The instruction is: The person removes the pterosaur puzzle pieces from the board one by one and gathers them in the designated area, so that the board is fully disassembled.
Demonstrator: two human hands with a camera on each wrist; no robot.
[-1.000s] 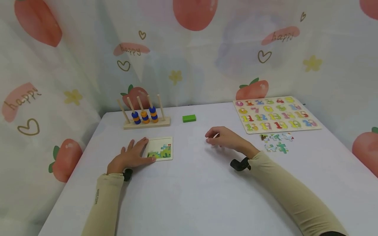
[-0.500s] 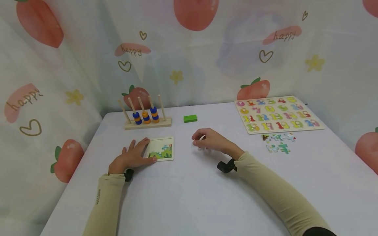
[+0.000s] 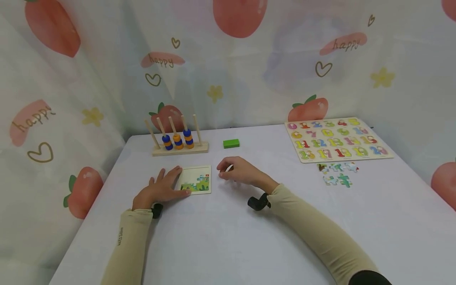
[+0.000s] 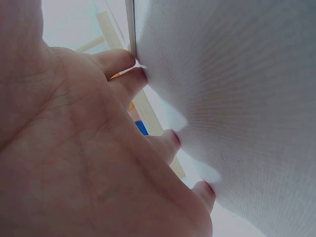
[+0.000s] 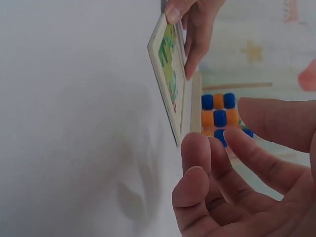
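My left hand (image 3: 159, 190) rests on the left side of a small square jigsaw tray (image 3: 208, 168). The thumb presses the near edge, the fingers spread past the far corner, and in the left wrist view the fingertips touch the cloth. Partly filled along its bottom and right, the tray shows a green and blue picture (image 3: 199, 184). Beside the tray's right edge, my right hand (image 3: 242, 172) hovers with curled fingers. Between its thumb and index finger shows a pale sliver of a jigsaw piece (image 3: 230, 168), mostly hidden by the fingers.
Several loose jigsaw pieces (image 3: 336, 173) lie at the right, just below a wooden number board (image 3: 338, 136). At the back left stands a peg abacus (image 3: 179, 149) with blue and orange beads. A green block (image 3: 231, 143) lies behind my right hand. A printed curtain (image 3: 249, 79) hangs behind.
My right hand has moved left across the table, from mid-table to close beside the tray. The left hand and the tray have stayed in place.
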